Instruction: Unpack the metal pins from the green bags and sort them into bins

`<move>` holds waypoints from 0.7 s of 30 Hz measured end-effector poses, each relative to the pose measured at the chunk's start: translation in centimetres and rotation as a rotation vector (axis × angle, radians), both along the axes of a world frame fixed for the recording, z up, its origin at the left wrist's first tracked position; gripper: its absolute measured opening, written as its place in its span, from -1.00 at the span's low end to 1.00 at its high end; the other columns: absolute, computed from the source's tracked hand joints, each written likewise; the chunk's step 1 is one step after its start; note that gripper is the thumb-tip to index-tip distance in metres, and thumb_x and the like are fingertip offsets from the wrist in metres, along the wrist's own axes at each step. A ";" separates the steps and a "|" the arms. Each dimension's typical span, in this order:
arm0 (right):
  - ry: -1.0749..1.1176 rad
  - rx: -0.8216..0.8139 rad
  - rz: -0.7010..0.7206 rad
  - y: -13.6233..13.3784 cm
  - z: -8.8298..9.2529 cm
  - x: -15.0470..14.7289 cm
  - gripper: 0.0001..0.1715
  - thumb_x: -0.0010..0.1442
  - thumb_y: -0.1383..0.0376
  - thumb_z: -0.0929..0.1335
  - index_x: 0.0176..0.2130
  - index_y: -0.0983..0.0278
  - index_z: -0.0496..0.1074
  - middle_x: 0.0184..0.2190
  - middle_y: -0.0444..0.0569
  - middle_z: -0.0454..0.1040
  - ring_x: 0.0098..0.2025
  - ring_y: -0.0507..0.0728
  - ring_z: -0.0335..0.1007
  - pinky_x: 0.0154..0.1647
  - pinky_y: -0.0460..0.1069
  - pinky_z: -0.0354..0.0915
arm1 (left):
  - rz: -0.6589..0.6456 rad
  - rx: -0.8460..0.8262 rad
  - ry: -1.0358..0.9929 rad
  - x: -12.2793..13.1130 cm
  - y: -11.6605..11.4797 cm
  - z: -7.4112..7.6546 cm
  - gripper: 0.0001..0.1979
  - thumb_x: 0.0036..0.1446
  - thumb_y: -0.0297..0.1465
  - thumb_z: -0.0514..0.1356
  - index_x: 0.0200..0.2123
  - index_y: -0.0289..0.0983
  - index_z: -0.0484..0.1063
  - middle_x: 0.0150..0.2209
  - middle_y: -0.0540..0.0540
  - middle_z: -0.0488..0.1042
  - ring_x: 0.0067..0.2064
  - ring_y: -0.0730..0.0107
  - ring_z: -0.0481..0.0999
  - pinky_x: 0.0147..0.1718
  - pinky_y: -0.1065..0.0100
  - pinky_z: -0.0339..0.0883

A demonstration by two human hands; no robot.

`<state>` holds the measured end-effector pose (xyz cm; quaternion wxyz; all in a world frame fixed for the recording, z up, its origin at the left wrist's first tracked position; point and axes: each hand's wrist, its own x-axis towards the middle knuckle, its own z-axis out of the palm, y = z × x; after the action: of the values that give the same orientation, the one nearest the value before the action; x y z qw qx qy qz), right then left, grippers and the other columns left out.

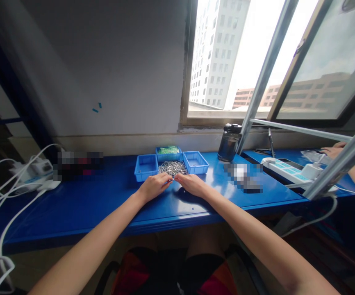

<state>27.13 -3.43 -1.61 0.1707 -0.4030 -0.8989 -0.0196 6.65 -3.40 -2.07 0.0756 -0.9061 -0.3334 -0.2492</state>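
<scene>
My left hand and my right hand meet fingertip to fingertip above the blue table, just in front of a heap of small silvery metal pieces, which look like screws or pins. Both hands are closed in a pinch. Something tiny and shiny seems to be between the fingertips, too small to name. Around the heap stand a blue bin on the left, another on the right, and a third behind with green packets in it.
A dark bottle stands by the window, near a metal post. Blurred items lie to its right front. White cables and plugs crowd the left end. Far right, a power strip lies near another person's hand.
</scene>
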 end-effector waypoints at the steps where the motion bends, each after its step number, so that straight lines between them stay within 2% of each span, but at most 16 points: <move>1: -0.004 -0.003 0.010 -0.1 0.0 0.0 -0.70 0.32 0.23 0.09 -0.11 0.26 0.29 -0.39 -0.04 0.49 -0.40 0.06 0.42 -0.41 -0.11 0.16 | -0.007 0.006 -0.010 0.0 0.0 -0.1 -0.76 0.24 -0.34 -0.06 -0.21 -0.26 0.38 -0.27 -0.07 0.46 -0.26 0.43 0.47 -0.28 0.46 0.33; 8: 0.014 0.010 0.008 -0.2 0.1 -0.2 -0.71 0.32 0.23 0.10 -0.13 0.26 0.30 -0.42 -0.06 0.48 -0.42 0.05 0.41 -0.43 -0.12 0.14 | -0.036 0.050 -0.031 -0.1 0.1 -0.2 -0.75 0.24 -0.36 -0.05 -0.16 -0.26 0.39 -0.28 -0.09 0.47 -0.26 0.42 0.48 -0.28 0.44 0.35; 11: 0.002 0.010 0.020 -0.2 0.0 -0.2 -0.71 0.32 0.23 0.10 -0.14 0.26 0.30 -0.42 -0.06 0.48 -0.43 0.03 0.39 -0.44 -0.13 0.13 | -0.054 0.066 -0.016 -0.1 0.1 -0.3 -0.74 0.24 -0.36 -0.06 -0.20 -0.27 0.41 -0.29 -0.09 0.46 -0.27 0.42 0.48 -0.30 0.44 0.37; 17: -0.011 0.020 0.035 -0.5 0.2 -0.3 -0.70 0.32 0.22 0.09 -0.21 0.26 0.31 -0.45 -0.09 0.46 -0.45 0.02 0.37 -0.45 -0.13 0.10 | -0.105 0.103 -0.068 0.0 -0.3 -0.1 -0.78 0.21 -0.38 -0.03 -0.19 -0.27 0.38 -0.24 -0.10 0.45 -0.22 0.42 0.47 -0.24 0.43 0.37; 21: -0.024 0.018 0.026 -0.5 0.4 -0.3 -0.71 0.30 0.20 0.13 -0.21 0.27 0.34 -0.44 -0.06 0.47 -0.44 0.04 0.39 -0.44 -0.12 0.11 | -0.061 0.066 -0.094 0.2 -0.5 0.0 -0.83 0.17 -0.38 0.01 -0.27 -0.27 0.37 -0.18 -0.10 0.45 -0.15 0.39 0.45 -0.19 0.42 0.35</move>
<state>26.84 -3.97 -1.23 0.1639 -0.3896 -0.9058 -0.0305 6.84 -3.86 -2.10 0.0822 -0.9002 -0.3004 -0.3044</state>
